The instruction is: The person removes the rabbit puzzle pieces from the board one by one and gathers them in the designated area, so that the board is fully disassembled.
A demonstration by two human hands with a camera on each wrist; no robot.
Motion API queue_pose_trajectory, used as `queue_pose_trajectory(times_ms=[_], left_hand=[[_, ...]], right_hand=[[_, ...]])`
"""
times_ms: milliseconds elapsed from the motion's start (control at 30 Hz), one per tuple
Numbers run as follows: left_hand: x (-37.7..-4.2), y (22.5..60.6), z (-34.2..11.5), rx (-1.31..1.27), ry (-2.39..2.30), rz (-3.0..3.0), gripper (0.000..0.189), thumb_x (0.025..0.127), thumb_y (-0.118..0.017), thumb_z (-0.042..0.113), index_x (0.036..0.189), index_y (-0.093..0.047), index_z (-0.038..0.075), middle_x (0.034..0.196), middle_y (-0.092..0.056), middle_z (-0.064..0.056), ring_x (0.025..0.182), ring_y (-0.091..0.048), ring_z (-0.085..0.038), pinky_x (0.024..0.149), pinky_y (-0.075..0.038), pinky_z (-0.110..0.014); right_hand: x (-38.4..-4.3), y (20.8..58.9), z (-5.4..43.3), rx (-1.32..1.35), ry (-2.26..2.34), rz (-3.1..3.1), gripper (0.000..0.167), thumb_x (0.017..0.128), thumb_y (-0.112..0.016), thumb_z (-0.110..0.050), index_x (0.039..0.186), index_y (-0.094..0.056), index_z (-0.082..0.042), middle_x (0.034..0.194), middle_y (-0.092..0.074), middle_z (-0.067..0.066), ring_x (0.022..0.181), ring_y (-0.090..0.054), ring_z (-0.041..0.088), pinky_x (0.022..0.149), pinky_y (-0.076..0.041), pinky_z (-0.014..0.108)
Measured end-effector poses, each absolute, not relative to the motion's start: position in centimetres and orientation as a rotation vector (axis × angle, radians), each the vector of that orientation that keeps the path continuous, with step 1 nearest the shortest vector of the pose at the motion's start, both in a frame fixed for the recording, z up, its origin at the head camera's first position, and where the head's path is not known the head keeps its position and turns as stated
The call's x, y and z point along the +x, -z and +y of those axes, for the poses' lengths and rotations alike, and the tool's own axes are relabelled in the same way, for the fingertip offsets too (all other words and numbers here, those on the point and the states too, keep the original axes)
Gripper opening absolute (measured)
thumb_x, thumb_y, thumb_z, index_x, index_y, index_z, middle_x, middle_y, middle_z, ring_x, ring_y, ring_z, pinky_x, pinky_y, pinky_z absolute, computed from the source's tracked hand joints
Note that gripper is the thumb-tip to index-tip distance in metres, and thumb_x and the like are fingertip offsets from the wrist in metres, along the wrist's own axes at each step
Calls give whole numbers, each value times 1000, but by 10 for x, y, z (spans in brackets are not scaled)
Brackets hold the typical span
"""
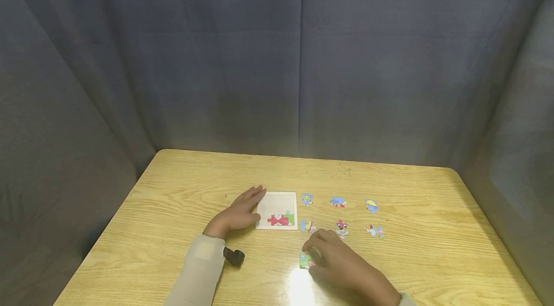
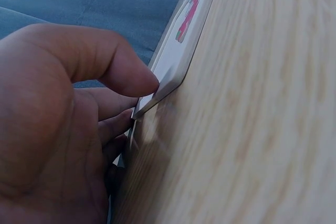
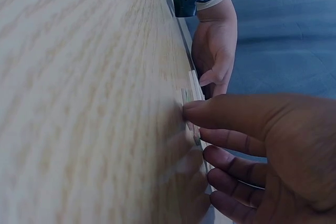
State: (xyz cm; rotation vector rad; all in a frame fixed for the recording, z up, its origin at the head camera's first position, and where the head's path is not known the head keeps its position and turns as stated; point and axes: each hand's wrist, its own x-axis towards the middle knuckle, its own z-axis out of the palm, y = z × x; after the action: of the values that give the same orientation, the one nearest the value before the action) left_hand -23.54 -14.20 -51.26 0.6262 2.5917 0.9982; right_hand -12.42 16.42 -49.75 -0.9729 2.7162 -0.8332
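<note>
A white-rimmed puzzle tray (image 1: 275, 226) lies flat on the table, with a joined red and green section (image 1: 281, 220) along its lower right. My left hand (image 1: 237, 213) rests at the tray's left edge, fingers extended; in the left wrist view its thumb (image 2: 134, 74) touches the rim's top. Nearer the front, my right hand (image 1: 335, 259) pinches a green puzzle piece (image 1: 305, 261) between thumb and fingers. In the right wrist view the piece's edge shows by the thumb (image 3: 220, 111), low over or on the table; which, I cannot tell. The fingers partly cover its picture.
Several loose puzzle pieces lie in two rows right of the tray, among them a blue piece with a yellow flower (image 1: 307, 199), a dog-face piece (image 1: 341, 229) and a yellow and blue piece (image 1: 371, 206). Dark curtains (image 1: 216, 56) surround the wooden table (image 1: 433, 248).
</note>
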Motion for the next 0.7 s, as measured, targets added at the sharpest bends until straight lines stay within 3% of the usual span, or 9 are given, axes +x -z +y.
queue_pose_trajectory(times_ms=[133,300,533,700], left_hand=[[-236,513,-142,619,-1000,2590,75,87,-52,16,156,-22,12,163,-12,-3,149,-2,-26,115,-7,-60],[-237,514,-142,614,-998,2569,75,88,-52,17,156,-20,13,163,-9,-1,149,0,-24,114,-6,-60],[-238,515,-143,628,-973,2588,75,89,-53,18,156,-20,14,163,-9,-1,149,0,-24,114,-5,-60],[-237,515,-143,631,-956,2599,75,88,-52,19,156,-21,13,163,-9,-2,149,0,-26,114,-6,-62]], right_hand=[[-125,495,164,-948,840,2703,33,87,-71,-21,118,-63,-17,124,-54,-2,121,-45,22,98,-46,47],[-130,488,163,-889,865,2675,32,90,-68,-24,121,-63,-17,119,-58,-7,114,-51,17,94,-48,43],[-146,477,155,-950,956,2730,33,93,-65,-18,125,-62,-8,121,-61,1,112,-56,19,93,-50,39],[-160,472,141,-979,1086,2738,34,95,-63,-16,128,-59,-11,127,-57,0,116,-55,22,94,-50,41]])
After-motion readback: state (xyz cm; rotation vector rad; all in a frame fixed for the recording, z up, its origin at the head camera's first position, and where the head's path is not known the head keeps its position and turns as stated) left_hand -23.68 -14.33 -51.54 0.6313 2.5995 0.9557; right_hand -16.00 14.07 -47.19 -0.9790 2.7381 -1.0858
